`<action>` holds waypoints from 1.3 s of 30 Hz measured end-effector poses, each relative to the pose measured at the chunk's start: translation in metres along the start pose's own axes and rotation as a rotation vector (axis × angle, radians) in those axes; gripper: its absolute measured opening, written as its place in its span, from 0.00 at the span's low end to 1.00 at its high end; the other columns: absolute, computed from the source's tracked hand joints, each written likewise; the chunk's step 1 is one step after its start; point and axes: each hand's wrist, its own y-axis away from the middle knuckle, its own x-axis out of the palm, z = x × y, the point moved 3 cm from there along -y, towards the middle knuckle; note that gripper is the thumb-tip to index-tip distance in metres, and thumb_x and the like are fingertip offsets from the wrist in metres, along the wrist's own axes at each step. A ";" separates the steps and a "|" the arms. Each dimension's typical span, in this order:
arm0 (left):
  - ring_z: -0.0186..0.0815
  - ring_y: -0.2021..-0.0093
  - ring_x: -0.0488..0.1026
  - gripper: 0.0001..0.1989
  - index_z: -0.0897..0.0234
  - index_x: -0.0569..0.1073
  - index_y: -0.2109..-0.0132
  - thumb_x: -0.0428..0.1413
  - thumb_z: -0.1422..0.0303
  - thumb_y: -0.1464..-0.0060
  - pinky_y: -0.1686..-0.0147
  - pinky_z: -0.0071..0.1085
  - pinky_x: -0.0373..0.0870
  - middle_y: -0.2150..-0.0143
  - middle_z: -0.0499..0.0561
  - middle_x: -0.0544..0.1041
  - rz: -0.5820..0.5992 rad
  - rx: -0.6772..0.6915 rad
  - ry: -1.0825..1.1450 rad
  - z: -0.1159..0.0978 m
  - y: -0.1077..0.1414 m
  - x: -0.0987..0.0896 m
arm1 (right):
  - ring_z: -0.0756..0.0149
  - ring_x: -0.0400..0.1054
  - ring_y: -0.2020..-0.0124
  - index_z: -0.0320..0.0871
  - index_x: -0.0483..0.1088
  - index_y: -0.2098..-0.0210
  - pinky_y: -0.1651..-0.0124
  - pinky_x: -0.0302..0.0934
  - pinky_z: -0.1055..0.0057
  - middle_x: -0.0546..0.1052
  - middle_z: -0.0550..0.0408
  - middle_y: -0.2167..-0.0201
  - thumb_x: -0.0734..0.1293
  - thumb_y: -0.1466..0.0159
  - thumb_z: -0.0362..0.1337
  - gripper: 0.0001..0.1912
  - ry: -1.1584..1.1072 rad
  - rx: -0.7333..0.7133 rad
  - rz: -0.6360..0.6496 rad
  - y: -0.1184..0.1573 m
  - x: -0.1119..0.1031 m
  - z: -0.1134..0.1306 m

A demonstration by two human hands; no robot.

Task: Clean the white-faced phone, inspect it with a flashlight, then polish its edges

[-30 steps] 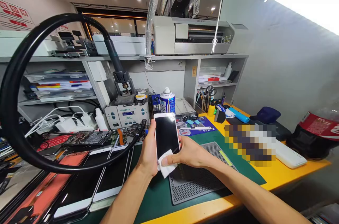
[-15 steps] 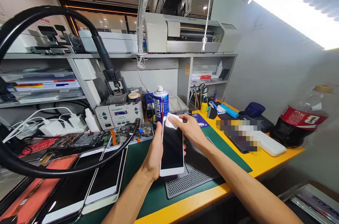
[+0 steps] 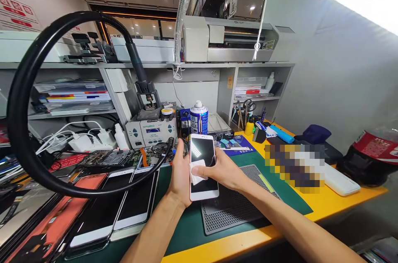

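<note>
A white smartphone (image 3: 203, 194) with a dark screen is held up over the bench in my left hand (image 3: 180, 176), whose thumb lies along its left edge. Behind the phone the left fingers are hidden. My right hand (image 3: 228, 169) presses a folded white wipe (image 3: 196, 174) against the screen's lower middle, its thumb on top. Light reflects on the upper left of the glass. Under the hands lies a grey perforated mat (image 3: 224, 221) on a green work mat (image 3: 174, 234).
Several phones, including a white one (image 3: 133, 209), lie at the left under a looping black hose (image 3: 15, 130). A blue spray can (image 3: 199, 118) stands behind the phone. To the right are a white power bank (image 3: 342, 182) and a cola bottle (image 3: 370, 155).
My right hand has slid the wipe from the top of the screen down to its lower middle. My left hand keeps hold of the phone. The camera view has turned slightly left.
</note>
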 end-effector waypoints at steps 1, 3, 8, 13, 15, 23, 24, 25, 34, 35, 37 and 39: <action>0.52 0.58 0.81 0.37 0.71 0.74 0.42 0.45 0.41 0.38 0.55 0.44 0.76 0.57 0.63 0.82 -0.005 -0.008 -0.001 -0.001 0.000 0.000 | 0.61 0.73 0.64 0.41 0.73 0.54 0.63 0.67 0.67 0.80 0.53 0.63 0.78 0.46 0.47 0.25 0.004 0.019 0.024 0.002 0.001 -0.002; 0.52 0.58 0.80 0.37 0.71 0.74 0.43 0.43 0.41 0.38 0.55 0.45 0.76 0.57 0.64 0.82 -0.002 -0.010 0.001 -0.004 0.001 0.000 | 0.60 0.73 0.64 0.41 0.72 0.54 0.63 0.67 0.68 0.79 0.52 0.63 0.80 0.48 0.47 0.28 0.005 0.038 0.048 0.006 0.003 -0.004; 0.52 0.58 0.80 0.36 0.73 0.75 0.46 0.42 0.44 0.36 0.54 0.47 0.75 0.59 0.65 0.82 0.023 0.025 0.022 -0.008 0.003 0.003 | 0.54 0.73 0.54 0.44 0.67 0.45 0.54 0.68 0.63 0.78 0.49 0.53 0.83 0.56 0.45 0.43 0.034 0.032 -0.015 0.013 0.007 -0.007; 0.52 0.58 0.80 0.34 0.75 0.77 0.51 0.44 0.46 0.36 0.51 0.47 0.75 0.60 0.65 0.81 0.028 0.063 0.008 -0.008 0.000 0.002 | 0.49 0.69 0.47 0.44 0.65 0.41 0.48 0.66 0.59 0.75 0.47 0.48 0.85 0.62 0.44 0.51 0.117 0.023 -0.078 0.015 0.008 -0.009; 0.53 0.57 0.80 0.35 0.75 0.77 0.51 0.44 0.45 0.36 0.51 0.47 0.74 0.59 0.66 0.81 0.030 0.048 0.018 -0.008 0.000 0.001 | 0.49 0.68 0.46 0.45 0.65 0.41 0.47 0.66 0.59 0.74 0.47 0.48 0.85 0.62 0.44 0.52 0.130 0.025 -0.106 0.015 0.007 -0.011; 0.55 0.53 0.79 0.41 0.74 0.72 0.40 0.44 0.40 0.39 0.50 0.47 0.74 0.55 0.66 0.81 0.064 -0.022 0.008 0.001 0.004 0.001 | 0.54 0.73 0.56 0.42 0.72 0.51 0.56 0.68 0.64 0.79 0.49 0.56 0.82 0.54 0.47 0.35 0.078 -0.026 -0.158 0.004 0.003 -0.004; 0.55 0.53 0.79 0.40 0.73 0.71 0.39 0.45 0.41 0.39 0.50 0.47 0.73 0.55 0.66 0.82 0.048 -0.019 0.002 0.003 0.004 0.002 | 0.54 0.73 0.57 0.41 0.72 0.52 0.56 0.68 0.64 0.79 0.49 0.57 0.81 0.52 0.48 0.33 0.072 -0.038 -0.172 0.003 0.002 0.000; 0.55 0.52 0.79 0.39 0.73 0.71 0.38 0.45 0.42 0.38 0.49 0.47 0.73 0.54 0.65 0.82 0.042 -0.014 -0.001 0.005 0.004 0.003 | 0.55 0.74 0.57 0.41 0.73 0.53 0.56 0.68 0.64 0.80 0.49 0.57 0.80 0.51 0.49 0.31 0.066 -0.048 -0.193 0.002 -0.001 0.003; 0.53 0.51 0.79 0.35 0.66 0.65 0.33 0.47 0.46 0.36 0.50 0.45 0.73 0.52 0.63 0.81 0.136 -0.001 -0.138 0.026 0.005 0.011 | 0.63 0.70 0.72 0.39 0.76 0.66 0.70 0.62 0.71 0.78 0.54 0.74 0.73 0.43 0.57 0.25 0.013 0.027 -0.418 -0.003 -0.022 0.018; 0.53 0.50 0.79 0.34 0.66 0.64 0.33 0.47 0.46 0.35 0.50 0.44 0.73 0.51 0.62 0.81 0.134 0.006 -0.153 0.027 0.005 0.012 | 0.64 0.68 0.75 0.39 0.75 0.68 0.73 0.60 0.71 0.76 0.55 0.78 0.72 0.43 0.59 0.26 0.012 0.055 -0.416 -0.003 -0.023 0.017; 0.53 0.48 0.78 0.34 0.65 0.63 0.32 0.46 0.47 0.35 0.50 0.44 0.74 0.49 0.62 0.81 0.136 0.025 -0.172 0.029 0.004 0.013 | 0.67 0.64 0.80 0.40 0.73 0.70 0.78 0.56 0.72 0.70 0.59 0.83 0.71 0.43 0.61 0.27 -0.026 0.092 -0.388 -0.003 -0.022 0.015; 0.52 0.47 0.77 0.33 0.64 0.62 0.31 0.47 0.48 0.34 0.48 0.44 0.73 0.47 0.61 0.80 0.134 0.051 -0.183 0.029 0.004 0.013 | 0.70 0.60 0.83 0.41 0.71 0.72 0.82 0.51 0.73 0.67 0.60 0.85 0.69 0.42 0.63 0.28 -0.090 0.111 -0.357 -0.002 -0.020 0.013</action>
